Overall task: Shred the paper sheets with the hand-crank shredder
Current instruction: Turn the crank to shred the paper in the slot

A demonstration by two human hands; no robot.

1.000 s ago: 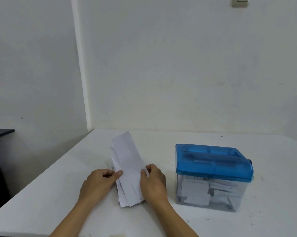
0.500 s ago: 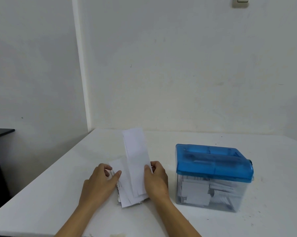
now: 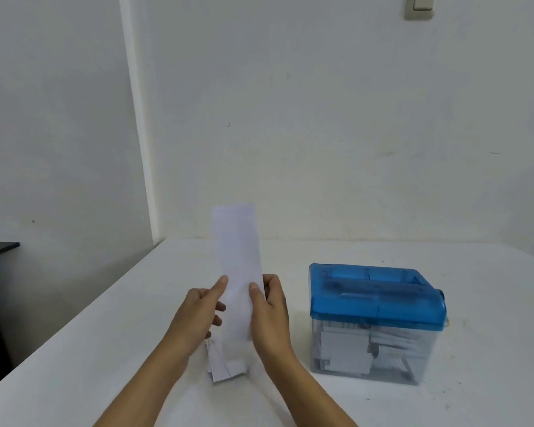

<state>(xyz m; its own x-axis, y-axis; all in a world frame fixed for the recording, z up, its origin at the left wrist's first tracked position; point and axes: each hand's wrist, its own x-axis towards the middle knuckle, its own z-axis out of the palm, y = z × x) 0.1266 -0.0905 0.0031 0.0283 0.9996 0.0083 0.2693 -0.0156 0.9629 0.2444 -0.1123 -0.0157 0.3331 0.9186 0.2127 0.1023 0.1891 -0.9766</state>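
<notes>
Head view: hands (image 3: 198, 315) (image 3: 270, 315) have raised one paper strip (image 3: 238, 248) above the pile (image 3: 225, 369).

Fairly bright, softly and evenly lit, with a cool grey-blue cast; direction of light unclear. Only faint, diffuse shadows on the table (image 3: 105, 349) at the foot of the shredder (image 3: 376, 328). Dull sheen on its blue lid (image 3: 367, 295). Slightly smeared at the top of the strip (image 3: 238, 248). Bowed toward the left edge, along the wall corner (image 3: 138, 149).

The held strip (image 3: 238, 257) hides most of the paper pile (image 3: 222, 371); the top edge cuts the wall switch (image 3: 419, 7).
</notes>
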